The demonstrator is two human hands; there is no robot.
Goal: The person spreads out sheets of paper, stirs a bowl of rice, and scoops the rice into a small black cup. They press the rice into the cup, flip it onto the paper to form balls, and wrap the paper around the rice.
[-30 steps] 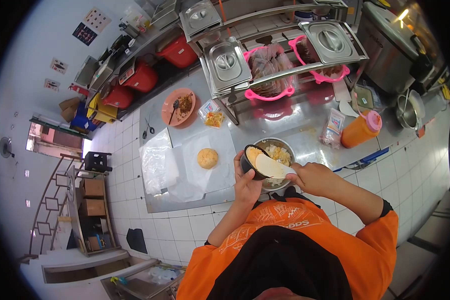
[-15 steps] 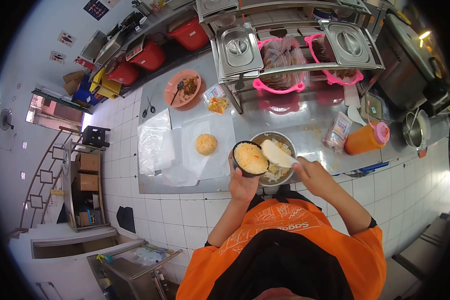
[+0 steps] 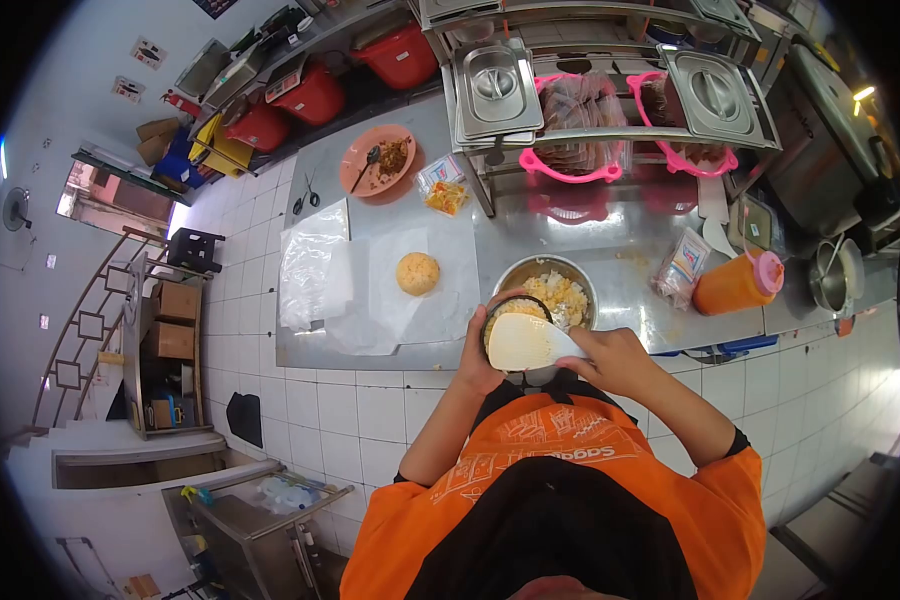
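My left hand [image 3: 478, 352] is wrapped round a small black bowl [image 3: 487, 318] of yellow rice, held over the near left rim of a metal bowl [image 3: 592, 290]. In my right hand [image 3: 610, 358] is the handle of a white rice paddle [image 3: 526, 341]; its broad blade lies flat across the top of the black bowl and hides much of the rice. Loose yellow and white rice [image 3: 557, 296] is inside the metal bowl. To the left, a round mound of rice [image 3: 417, 273] sits on white paper [image 3: 385, 315].
A pink plate [image 3: 353, 160] of chopped food with a spoon, scissors [image 3: 307, 195] and plastic sheets [image 3: 315, 265] are on the left. An orange bottle [image 3: 735, 285] and a packet [image 3: 681, 268] stand right. Behind is a metal rack [image 3: 610, 135] with lidded pans and pink baskets.
The paddle has moved left from beside the black bowl to lie across its top, blade flat. Both hands sit closer together, and the view has shifted slightly.
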